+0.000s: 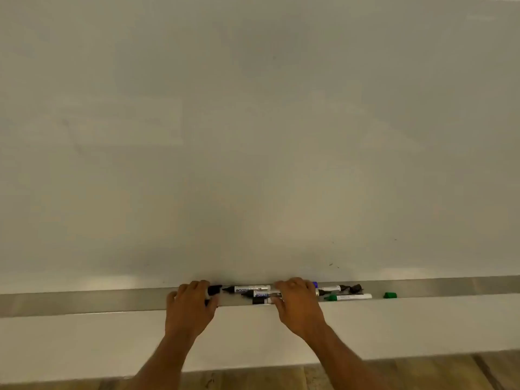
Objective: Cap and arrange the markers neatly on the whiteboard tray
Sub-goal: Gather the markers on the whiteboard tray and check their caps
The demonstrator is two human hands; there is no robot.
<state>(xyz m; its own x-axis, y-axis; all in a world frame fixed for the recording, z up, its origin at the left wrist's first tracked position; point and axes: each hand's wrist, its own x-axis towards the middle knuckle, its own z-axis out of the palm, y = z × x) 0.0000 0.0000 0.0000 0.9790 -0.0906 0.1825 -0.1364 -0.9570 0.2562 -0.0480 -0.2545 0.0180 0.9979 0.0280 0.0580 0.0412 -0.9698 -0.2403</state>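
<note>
— Whiteboard [253,122] fills nearly everything ahead, pale and blank, with a long metal tray [84,301] running along its lower edge and a strip of wood-pattern floor [253,380] at the very bottom. What is on the tray?

— Markers, clustered near the middle. A black uncapped marker [247,289] lies lengthwise at the back, tip pointing left. Just in front of it lie two more markers [263,297], partly under the right hand, so I cannot tell their colours for sure. Further right, a green marker [349,297] lies uncapped with its tip pointing left, and a loose green cap [390,295] sits well apart from it, further right again. Behind the green marker rests another black marker [332,289] with a loose black cap [356,289] just beside its tip. A bit of purple [315,284] peeks out behind the right hand.

— And the hands?

— Both reach into the tray from below. The left hand [190,308] has its fingers curled around a black cap [214,290] at the left end of the cluster. The right hand [298,305] rests palm down over the marker ends, fingers bent and close together; whether they actually pinch a marker I cannot tell.
</note>
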